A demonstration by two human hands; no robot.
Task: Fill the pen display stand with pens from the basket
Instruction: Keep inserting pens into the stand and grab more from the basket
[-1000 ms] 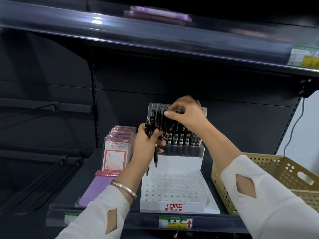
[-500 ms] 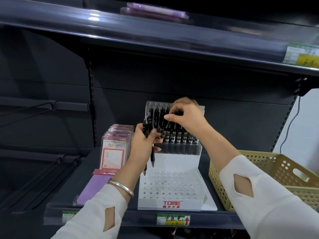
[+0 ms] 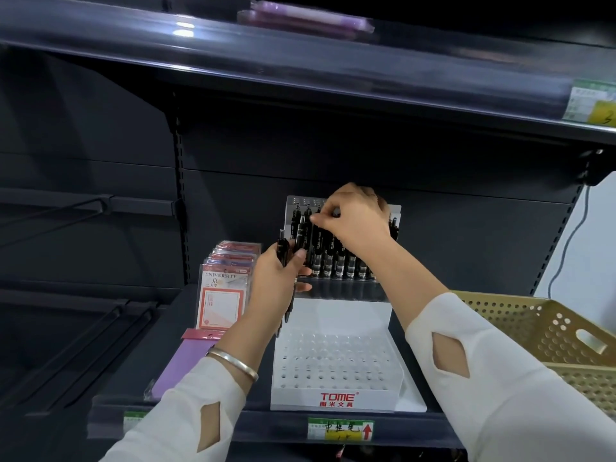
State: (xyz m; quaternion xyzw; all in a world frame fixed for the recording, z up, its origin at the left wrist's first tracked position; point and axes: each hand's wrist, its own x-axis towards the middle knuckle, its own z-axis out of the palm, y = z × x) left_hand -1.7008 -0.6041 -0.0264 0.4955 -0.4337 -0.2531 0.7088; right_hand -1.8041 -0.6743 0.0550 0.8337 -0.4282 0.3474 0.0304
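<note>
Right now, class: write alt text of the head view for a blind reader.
Right hand pinches a black pen in the upper tier of a white plastic pen stand; the left hand grips spare black pens. A yellow perforated basket sits alongside.

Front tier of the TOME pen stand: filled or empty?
Empty. Every visible hole in the white front tier is bare; black pens stand only in the raised back tier.
</note>
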